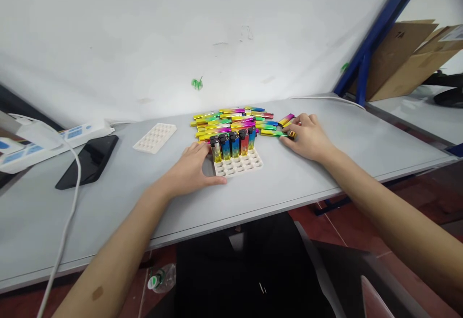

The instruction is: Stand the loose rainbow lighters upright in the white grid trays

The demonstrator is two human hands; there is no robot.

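Lighters (235, 145), five of them, stood upright in the far row of the white tray (238, 165), the landmark on this grey surface (289, 179). Beyond the tray lay a loose pile (226, 124) of shiny lighters, mostly flat and roughly sideways.

What mattered most was a yellow-and-green lighter (273, 133), lying right of the tray and a little beyond it. Its long axis ran nearly sideways, one end towards the tray, the other at the right hand (307, 137), clearly the nearer hand. The right grip's thumb and fingertips came around that end; I could not tell whether they were clamped on it. A purple-ended lighter (288, 119) lay aslant just past it, near the same fingertips.

The left hand (191, 171) was at the tray's left end, thumb by the near corner and fingers by the far one; whether its grip pressed the tray I could not tell. A second tray (155, 138) lay well left.
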